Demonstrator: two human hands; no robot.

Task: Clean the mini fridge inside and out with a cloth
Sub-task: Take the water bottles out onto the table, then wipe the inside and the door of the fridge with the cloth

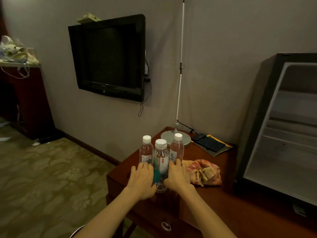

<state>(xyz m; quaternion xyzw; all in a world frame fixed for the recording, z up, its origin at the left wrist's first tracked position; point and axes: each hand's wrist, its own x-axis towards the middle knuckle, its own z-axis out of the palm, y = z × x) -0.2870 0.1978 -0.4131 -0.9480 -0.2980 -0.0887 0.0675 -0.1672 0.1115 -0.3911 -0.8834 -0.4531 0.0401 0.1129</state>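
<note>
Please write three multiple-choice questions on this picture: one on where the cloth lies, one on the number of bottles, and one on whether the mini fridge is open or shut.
1. Where does the cloth lie?
A. on the floor
B. on the desk, right of the bottles
C. on a chair

2. How many bottles stand on the desk?
A. two
B. three
C. five

3. In what state is the mini fridge?
A. open
B. shut
C. lying on its side

Answers:
1 B, the crumpled cloth rests on the wood beside the bottles.
2 B, three caps can be counted.
3 A, its pale inside and shelves show.
</note>
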